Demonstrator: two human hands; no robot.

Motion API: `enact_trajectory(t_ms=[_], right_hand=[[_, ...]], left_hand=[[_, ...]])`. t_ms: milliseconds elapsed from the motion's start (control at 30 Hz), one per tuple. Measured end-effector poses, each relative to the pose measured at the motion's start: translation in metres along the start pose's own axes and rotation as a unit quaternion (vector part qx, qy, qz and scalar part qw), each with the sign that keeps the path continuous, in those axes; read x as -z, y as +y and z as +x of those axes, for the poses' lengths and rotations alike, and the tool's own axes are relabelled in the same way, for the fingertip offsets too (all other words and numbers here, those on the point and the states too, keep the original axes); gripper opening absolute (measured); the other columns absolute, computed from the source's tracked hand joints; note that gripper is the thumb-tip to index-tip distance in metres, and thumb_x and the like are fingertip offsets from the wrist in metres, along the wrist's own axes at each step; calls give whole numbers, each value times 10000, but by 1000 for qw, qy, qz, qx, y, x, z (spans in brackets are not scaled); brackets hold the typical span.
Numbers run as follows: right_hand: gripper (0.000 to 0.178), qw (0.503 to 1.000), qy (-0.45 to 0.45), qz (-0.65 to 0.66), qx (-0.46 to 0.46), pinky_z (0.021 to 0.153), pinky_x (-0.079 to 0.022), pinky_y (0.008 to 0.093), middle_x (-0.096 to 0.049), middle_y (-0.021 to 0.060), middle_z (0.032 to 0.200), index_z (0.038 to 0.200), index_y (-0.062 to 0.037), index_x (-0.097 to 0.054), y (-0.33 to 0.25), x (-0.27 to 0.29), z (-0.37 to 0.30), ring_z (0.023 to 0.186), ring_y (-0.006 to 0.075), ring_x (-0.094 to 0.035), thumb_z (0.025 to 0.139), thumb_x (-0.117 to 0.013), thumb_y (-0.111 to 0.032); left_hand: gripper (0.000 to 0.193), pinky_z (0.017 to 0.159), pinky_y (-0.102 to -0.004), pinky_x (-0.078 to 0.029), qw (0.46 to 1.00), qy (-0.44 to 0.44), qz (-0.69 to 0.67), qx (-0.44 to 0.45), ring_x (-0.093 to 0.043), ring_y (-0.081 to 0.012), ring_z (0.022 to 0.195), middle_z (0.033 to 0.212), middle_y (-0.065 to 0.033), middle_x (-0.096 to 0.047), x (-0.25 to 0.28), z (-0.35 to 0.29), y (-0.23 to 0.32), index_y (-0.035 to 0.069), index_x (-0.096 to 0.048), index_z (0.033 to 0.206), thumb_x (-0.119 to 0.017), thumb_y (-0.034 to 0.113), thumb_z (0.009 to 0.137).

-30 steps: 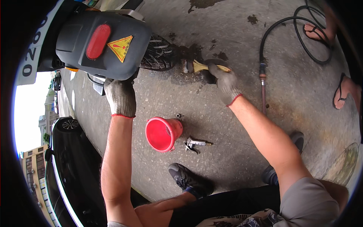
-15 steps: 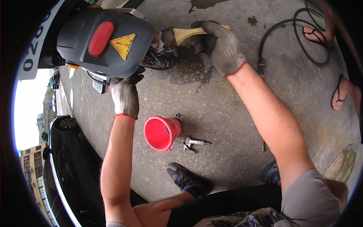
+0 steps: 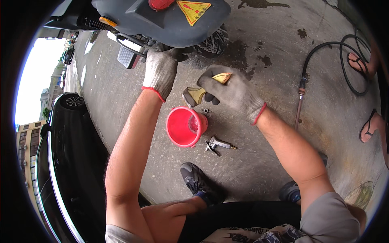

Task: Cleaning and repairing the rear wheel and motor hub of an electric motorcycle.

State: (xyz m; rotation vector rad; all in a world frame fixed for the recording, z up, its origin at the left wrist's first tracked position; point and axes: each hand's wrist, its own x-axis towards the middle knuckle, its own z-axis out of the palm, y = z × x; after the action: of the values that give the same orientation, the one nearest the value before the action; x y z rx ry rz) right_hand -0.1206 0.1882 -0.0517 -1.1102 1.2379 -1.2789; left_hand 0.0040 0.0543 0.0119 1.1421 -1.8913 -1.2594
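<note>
A yellow-handled paintbrush is in my right hand, which wears a grey-and-white glove with a red cuff. The brush's wide head points down and left, just over the far rim of a red bucket. Wet, light suds show on the bucket's inner wall. My left hand, gloved the same way, grips the underside of a scooter's dark grey rear mudguard; its fingertips are partly hidden there. Below the mudguard shows the scooter's wet tyre.
On the concrete near the bucket lie a silver spray gun and a small metal fitting. A black hose coils at the right, beside another person's sandalled foot. A black car stands at the left.
My right hand has brought the paintbrush from the tyre down and toward the bucket. My view has shifted, so the scooter sits higher; my left hand stays at the mudguard.
</note>
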Motion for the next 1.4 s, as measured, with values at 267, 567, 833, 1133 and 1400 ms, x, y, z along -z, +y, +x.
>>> enact_trajectory(t_ms=[267,567,833,1133,1400], right_hand=[[231,667,-399,-610,151,683,-519,505,-732,111,973,990,-82,-741,40,-162,16,863,292,-696,806,-626,-165],[263,758,-330,-550,119,748,-483,519,-721,149,1008,1032,-64,-728,24,-141,-3,913,286,-689,835,-617,-197],[232,981,117,143,61,801,-525,293,-699,63,952,1050,-13,-677,13,42,-42,865,153,-656,921,-613,-195],[240,890,316,306,122,851,-500,289,-696,73,1000,1088,20,-669,81,58,-13,919,147,-633,932,-587,-142],[211,935,245,120,228,813,-524,293,-693,50,1028,1084,-49,-679,21,41,-23,915,140,-643,877,-644,-71]], left_hand=[[320,743,-322,-541,999,-15,-36,13,-677,-228,901,1006,-132,-684,-3,0,-1,-48,-590,1140,-533,-37,826],[379,787,-323,-535,996,-60,-38,59,-664,-240,968,1093,-152,-671,7,-3,-15,-39,-574,1194,-520,-14,820],[319,838,-307,-508,995,-86,-12,52,-628,-199,965,1058,-121,-689,0,2,-18,-46,-649,1056,-508,-49,771],[308,835,-319,-516,998,-40,-38,27,-639,-221,950,1024,-134,-688,-13,-1,-14,-53,-636,1040,-509,-64,760],[325,844,-327,-523,999,-29,-27,24,-667,-211,905,996,-119,-702,-6,5,-20,-51,-634,1078,-494,-83,787]])
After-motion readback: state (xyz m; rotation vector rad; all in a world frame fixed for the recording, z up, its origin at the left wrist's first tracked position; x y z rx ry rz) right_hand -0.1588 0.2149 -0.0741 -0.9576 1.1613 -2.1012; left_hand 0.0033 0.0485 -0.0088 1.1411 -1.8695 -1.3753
